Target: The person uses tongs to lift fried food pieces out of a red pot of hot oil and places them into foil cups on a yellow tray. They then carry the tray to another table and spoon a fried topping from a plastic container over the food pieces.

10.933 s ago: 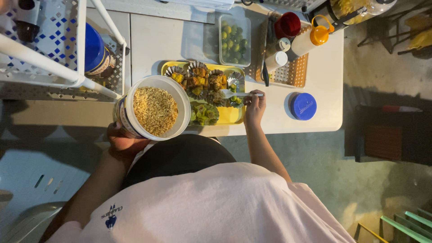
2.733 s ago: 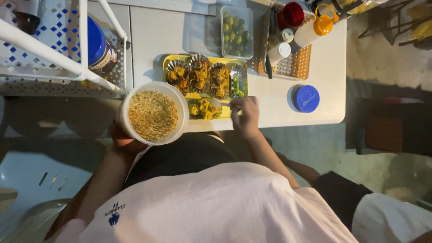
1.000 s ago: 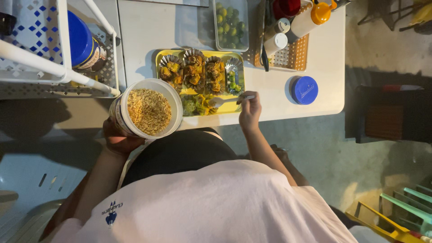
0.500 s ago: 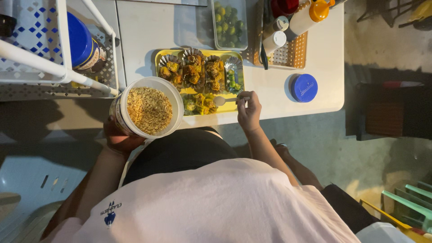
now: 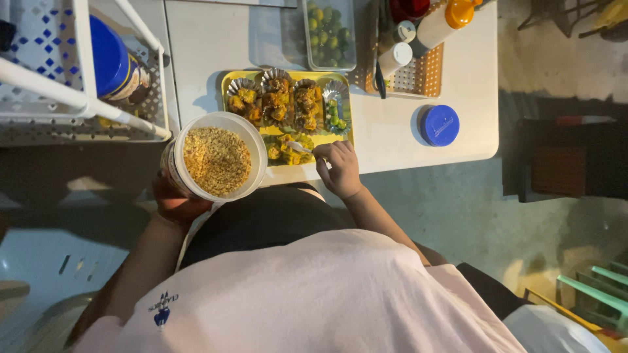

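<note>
— Head view: anything new?
— Right hand (image 5: 339, 168) has slid from the tray's (image 5: 227, 85) right edge toward its near middle, fingers pinched on a spoon (image 5: 299, 147) over the food.
— And the tub (image 5: 216, 157)?
— Left hand (image 5: 175, 204) still cups it from below, beside the tray, crumbs unspilled.

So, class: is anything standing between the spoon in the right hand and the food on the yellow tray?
Nothing visible does. The right hand holds the white spoon with its tip already at the food at the yellow tray's near edge. The tub of crumbs, held by the left hand, sits off to the side.
</note>
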